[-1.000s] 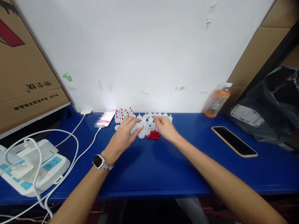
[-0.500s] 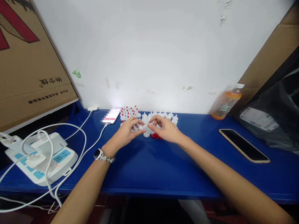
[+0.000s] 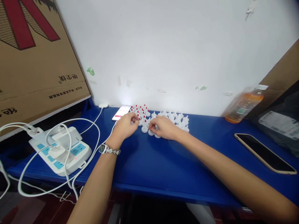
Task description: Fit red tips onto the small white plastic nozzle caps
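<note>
Lying in a loose cluster on the blue table [image 3: 163, 168], close against the white wall [image 3: 163, 46], are the small white caps [image 3: 179, 119]; those at the left end of the cluster carry red tips [image 3: 140, 109], the rest are plain white; the left hand [image 3: 125, 127] rests at the cluster's left edge with its fingers curled in toward the thumb, seemingly pinching a small piece, though what it grips is too small to tell; a wristwatch [image 3: 105, 149] sits on that wrist; the right hand [image 3: 163, 128] lies just right of the left one, on the near side of the cluster, fingers bent down over a couple of caps [image 3: 144, 129] and touching them, its grip hidden by the knuckles, so I cannot tell whether it holds anything; just left of the cluster a lit phone [image 3: 121, 112] lies flat with a white cable running from it; farther left of the cluster a white power strip [image 3: 63, 149] sits near the table's edge, wrapped in white cables [image 3: 35, 174]; behind that leans a cardboard box [image 3: 35, 53]; well to the right of the cluster stands an orange drink bottle [image 3: 243, 105] against the wall, and nearer the table's front a dark phone [image 3: 265, 153] lies face up; a black bag [image 3: 280, 121] fills the far right corner.
</note>
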A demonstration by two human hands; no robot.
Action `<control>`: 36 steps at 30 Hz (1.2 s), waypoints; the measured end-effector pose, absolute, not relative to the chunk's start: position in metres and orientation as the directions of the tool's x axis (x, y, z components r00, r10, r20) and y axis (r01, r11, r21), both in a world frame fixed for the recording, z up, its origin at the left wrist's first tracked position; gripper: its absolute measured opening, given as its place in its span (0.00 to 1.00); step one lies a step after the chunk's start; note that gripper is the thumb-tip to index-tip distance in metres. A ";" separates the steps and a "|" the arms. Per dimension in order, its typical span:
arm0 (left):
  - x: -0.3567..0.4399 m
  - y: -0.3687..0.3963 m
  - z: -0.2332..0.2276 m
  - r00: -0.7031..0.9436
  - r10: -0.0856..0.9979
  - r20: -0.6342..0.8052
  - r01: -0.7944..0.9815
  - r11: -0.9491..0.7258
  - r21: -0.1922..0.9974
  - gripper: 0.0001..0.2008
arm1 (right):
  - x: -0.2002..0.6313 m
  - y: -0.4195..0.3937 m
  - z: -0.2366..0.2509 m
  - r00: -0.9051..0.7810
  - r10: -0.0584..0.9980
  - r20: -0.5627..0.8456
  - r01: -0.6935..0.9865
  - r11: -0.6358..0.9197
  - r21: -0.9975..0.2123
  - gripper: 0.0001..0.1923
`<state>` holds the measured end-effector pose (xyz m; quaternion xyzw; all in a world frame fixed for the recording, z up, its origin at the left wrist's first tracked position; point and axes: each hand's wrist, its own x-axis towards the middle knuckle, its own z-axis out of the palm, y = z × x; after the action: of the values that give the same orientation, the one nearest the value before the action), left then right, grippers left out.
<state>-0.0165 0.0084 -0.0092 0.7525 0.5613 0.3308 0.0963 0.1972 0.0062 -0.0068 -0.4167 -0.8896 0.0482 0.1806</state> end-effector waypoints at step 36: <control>0.045 -0.026 -0.009 0.588 0.518 0.621 0.557 -0.816 0.154 0.10 | 0.223 -0.024 -0.012 -0.139 0.943 0.303 0.478 0.332 -0.813 0.19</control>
<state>0.0451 -0.0264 -0.0088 0.8905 0.3019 0.3391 -0.0284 0.2234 -0.0241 -0.0116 -0.5065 -0.7013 0.2784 0.4173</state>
